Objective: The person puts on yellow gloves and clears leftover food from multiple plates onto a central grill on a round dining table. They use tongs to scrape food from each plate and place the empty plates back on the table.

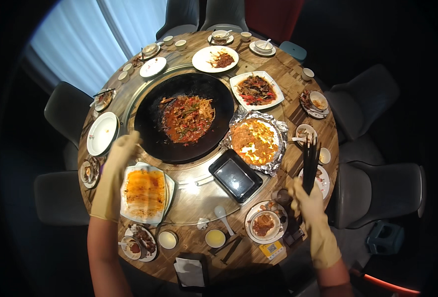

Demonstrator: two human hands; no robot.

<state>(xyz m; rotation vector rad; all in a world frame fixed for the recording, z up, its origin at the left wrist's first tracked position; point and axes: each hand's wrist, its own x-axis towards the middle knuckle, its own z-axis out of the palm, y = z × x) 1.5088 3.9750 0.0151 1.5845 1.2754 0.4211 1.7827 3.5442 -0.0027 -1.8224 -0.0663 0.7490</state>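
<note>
My right hand (308,198), in a pale rubber glove, grips an upright bundle of dark chopsticks (309,163) at the table's right side. A white plate with scraps (322,182) lies partly hidden behind it. My left hand (127,144), gloved too and blurred, is beside the left rim of a large black pan (152,111); whether its fingers hold anything is unclear. Red, saucy food remains (189,118) lie in the pan. Below the left hand, stacked square plates (144,193) carry orange sauce. An oval white plate (102,133) sits to its left.
The round wooden table (297,74) has a glass turntable (189,204). On it are a foil-lined dish (256,141), a black tray (235,176) and a square plate of leftovers (257,90). Used bowls, cups and a white spoon (224,219) surround it. Grey chairs (378,193) stand around.
</note>
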